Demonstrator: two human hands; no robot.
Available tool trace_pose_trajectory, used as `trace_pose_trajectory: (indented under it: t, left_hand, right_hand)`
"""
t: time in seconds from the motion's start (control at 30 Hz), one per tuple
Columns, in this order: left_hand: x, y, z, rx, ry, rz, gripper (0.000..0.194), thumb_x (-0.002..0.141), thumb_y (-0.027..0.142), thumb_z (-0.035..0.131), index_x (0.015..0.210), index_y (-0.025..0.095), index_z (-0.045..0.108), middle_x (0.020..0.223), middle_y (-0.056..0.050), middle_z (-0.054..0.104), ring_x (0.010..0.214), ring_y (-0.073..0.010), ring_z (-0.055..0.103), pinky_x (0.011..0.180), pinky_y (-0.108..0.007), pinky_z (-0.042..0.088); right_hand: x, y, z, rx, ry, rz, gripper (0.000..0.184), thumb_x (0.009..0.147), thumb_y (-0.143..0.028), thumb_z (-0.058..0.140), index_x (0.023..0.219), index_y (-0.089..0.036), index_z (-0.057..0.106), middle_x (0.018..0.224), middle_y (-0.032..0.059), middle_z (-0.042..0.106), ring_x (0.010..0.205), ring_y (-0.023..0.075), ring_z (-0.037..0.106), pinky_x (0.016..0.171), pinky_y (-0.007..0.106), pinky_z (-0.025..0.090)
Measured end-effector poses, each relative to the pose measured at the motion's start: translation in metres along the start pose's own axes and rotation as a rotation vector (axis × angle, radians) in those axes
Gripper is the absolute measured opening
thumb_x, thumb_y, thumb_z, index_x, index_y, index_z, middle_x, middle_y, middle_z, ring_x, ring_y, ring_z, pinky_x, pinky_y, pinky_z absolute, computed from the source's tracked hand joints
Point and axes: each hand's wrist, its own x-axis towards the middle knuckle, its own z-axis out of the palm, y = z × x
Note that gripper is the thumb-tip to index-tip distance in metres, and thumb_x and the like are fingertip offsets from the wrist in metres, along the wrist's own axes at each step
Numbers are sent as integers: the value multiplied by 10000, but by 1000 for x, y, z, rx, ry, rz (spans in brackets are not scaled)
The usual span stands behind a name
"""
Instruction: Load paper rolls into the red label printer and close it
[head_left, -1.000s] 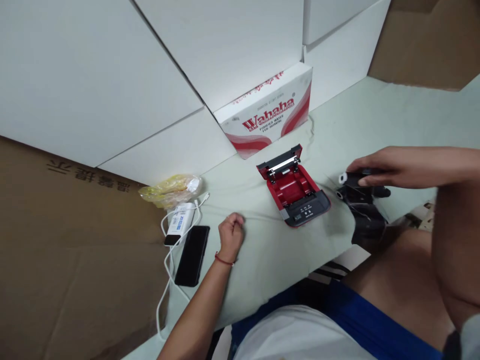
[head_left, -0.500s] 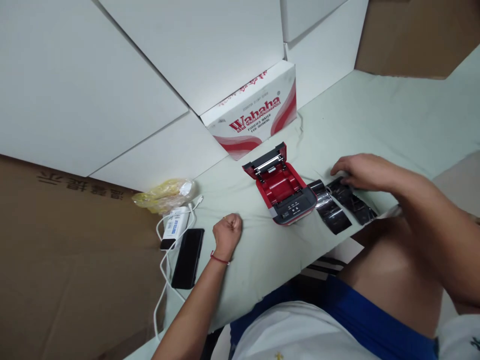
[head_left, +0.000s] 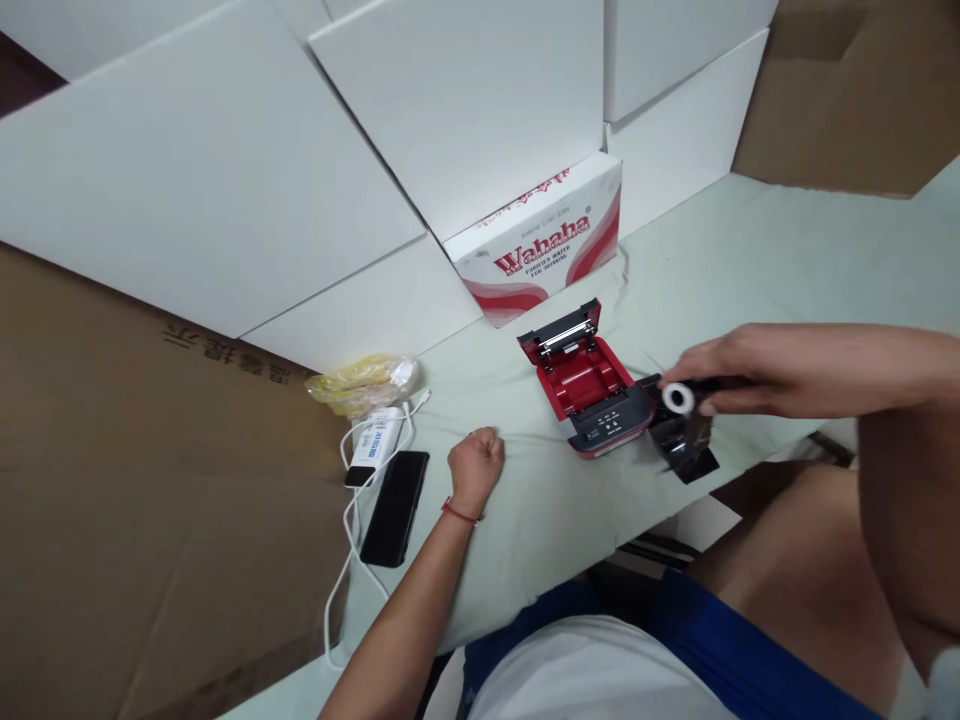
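Observation:
My right hand is closed around a small paper roll whose white ring-shaped end, with a dark hole, faces me. Black glossy strips hang or lie just below it; the hand partly hides them, and I cannot tell whether they join the roll. To the left, a red and black label printer rests on the table with its lid tipped up and its red compartment bare. Left of the printer, my left hand lies on the table as a closed fist, with a red cord at the wrist. No object shows in it.
A black phone lies left of my left forearm, beside a white power bank with a white cable. A yellowish plastic bag is behind them. The Wahaha carton stands at the back against white panels, with brown cardboard on the left.
My right hand has lifted from the table with the roll in it, its white end now turned toward me. The view has shifted slightly. My left fist stays on the table.

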Motion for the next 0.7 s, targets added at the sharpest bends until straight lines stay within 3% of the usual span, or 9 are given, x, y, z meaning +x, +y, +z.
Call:
trace_pose_trajectory:
  t: [0.2, 0.3, 0.43, 0.6, 0.7]
  left_hand:
    - [-1, -3, 1, -17, -9, 24, 318, 838, 182, 513, 590, 223, 318, 570, 21, 383, 606, -161, 397, 636, -290, 218]
    - [-1, -3, 2, 2, -28, 28, 300, 851, 188, 513, 596, 221, 357, 583, 14, 412, 623, -165, 420, 634, -290, 217]
    - [-1, -3, 3, 24, -43, 14, 275, 865, 190, 511, 604, 214, 427, 601, 9, 467, 628, -161, 448, 630, -287, 219]
    - [0, -2, 1, 20, -54, 24, 274, 874, 185, 507, 604, 209, 466, 610, 4, 502, 633, -158, 466, 625, -283, 227]
    - [0, -2, 1, -9, -53, 26, 276, 872, 184, 513, 603, 209, 458, 619, 4, 502, 636, -156, 461, 623, -285, 235]
  right_hand:
    - [69, -92, -10, -28, -62, 34, 377, 935, -246, 571, 1301, -229, 660, 1256, 156, 703, 1048, 271, 686, 839, 361, 507]
    - [89, -119, -6, -47, -117, 52, 398, 950, -146, 447, 1288, -191, 653, 1280, 170, 692, 985, 271, 700, 770, 363, 505]
    - [100, -134, -2, -54, -157, 67, 467, 956, -98, 354, 1327, -150, 634, 1286, 190, 685, 953, 289, 706, 719, 376, 491]
    - [119, -132, 7, -24, -177, 43, 418, 939, -68, 380, 1207, -114, 699, 1144, 175, 738, 989, 267, 702, 815, 356, 490]
    - [122, -124, 11, 11, -175, 0, 430, 929, -79, 429, 1267, -113, 694, 1195, 166, 733, 1038, 262, 691, 888, 355, 495]
